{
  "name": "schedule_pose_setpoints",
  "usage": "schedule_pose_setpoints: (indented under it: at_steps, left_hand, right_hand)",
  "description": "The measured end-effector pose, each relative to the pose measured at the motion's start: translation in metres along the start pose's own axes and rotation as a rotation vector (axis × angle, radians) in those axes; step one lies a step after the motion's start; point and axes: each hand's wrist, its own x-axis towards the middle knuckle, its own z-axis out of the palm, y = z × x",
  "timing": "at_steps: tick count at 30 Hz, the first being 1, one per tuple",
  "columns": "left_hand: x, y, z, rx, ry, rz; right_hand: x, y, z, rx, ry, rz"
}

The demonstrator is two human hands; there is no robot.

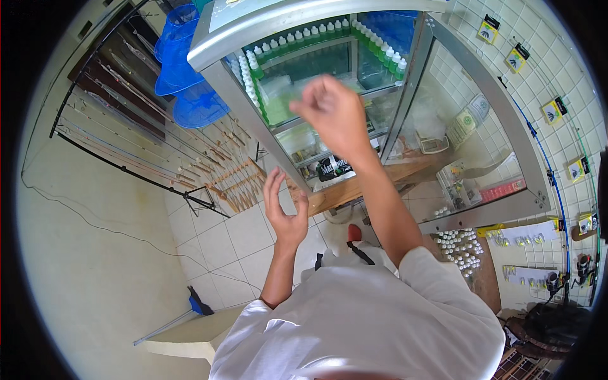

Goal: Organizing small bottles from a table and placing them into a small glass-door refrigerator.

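Observation:
Before me stands an aluminium and glass display cabinet (253,117) whose hinged door (489,217) is swung out to the right. Inside, along its upper shelf, small green bottles with white caps line the left side (252,88), the back (304,39) and the right side (387,59). My right hand (332,111) is raised at the cabinet's front, blurred, with curled fingers; whether anything is between them cannot be seen. Lower and to the left, my left hand (286,209) hovers empty beside the cabinet's front post, thumb apart from the fingers.
A wooden ledge (327,199) runs under the cabinet. Fishing rods (190,156) stand in a wooden rack at left, near blue mesh baskets (192,85). More white-capped bottles (458,251) stand low at right. Small packets (517,58) and rods hang along the right wall grid.

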Motion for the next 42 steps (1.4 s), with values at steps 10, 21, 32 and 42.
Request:
schedule_pose_setpoints:
  at_steps: [10,21,32,42]
  left_hand:
    - [-0.054,0.019,0.016,-0.244,-0.159,-0.112]
    - [-0.070,0.049,0.027,-0.366,-0.431,0.041]
    - [-0.076,0.042,0.002,-0.812,-0.603,-0.103]
    - [-0.037,0.017,-0.035,-0.420,-0.469,-0.182]
  right_hand:
    - [-0.206,-0.095,-0.124,-0.117,-0.256,0.104]
    - [-0.276,-0.065,-0.184,-0.529,0.575,0.457]
    - [-0.274,-0.046,-0.124,-0.062,0.127,0.366]
    - [-0.179,0.013,-0.032,-0.256,-0.341,0.197]
